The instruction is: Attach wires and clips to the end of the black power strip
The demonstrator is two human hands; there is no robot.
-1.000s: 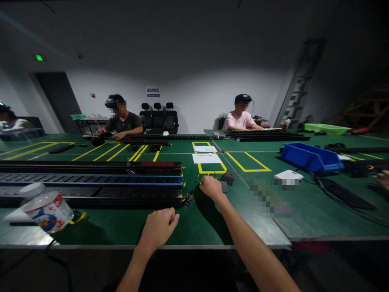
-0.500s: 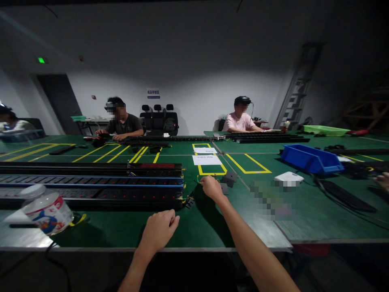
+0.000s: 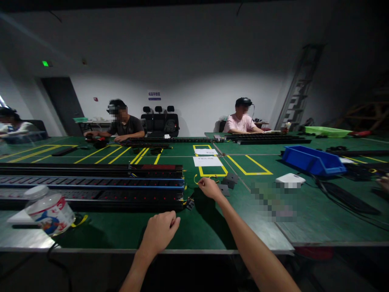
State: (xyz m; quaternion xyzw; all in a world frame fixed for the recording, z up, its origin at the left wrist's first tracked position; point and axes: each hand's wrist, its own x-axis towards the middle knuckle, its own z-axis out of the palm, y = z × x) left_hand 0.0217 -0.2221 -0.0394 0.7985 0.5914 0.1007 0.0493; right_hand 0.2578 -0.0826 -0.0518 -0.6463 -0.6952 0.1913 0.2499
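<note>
My right hand (image 3: 209, 188) is pinched beside a thin yellow-green wire (image 3: 196, 179), just right of the ends of long black strips (image 3: 121, 198). Whatever lies between its fingertips is too small to make out. Closed and knuckles up, my left hand (image 3: 161, 230) rests near the table's front edge; its palm side is hidden. A small black connector piece (image 3: 190, 203) sits at the strips' right end, between my two hands. Several dark grey square plates (image 3: 224, 189) lie right of my right hand.
A clear plastic jar (image 3: 50, 211) stands front left on the green table (image 3: 243, 225). White papers (image 3: 208, 161), a white box (image 3: 290, 179) and a blue bin (image 3: 313, 160) lie farther back. Two persons sit across the table, another at far left.
My right hand has shifted slightly, its pinched fingertips now showing more clearly by the wire. The left hand has hardly moved. The view has tilted a little.
</note>
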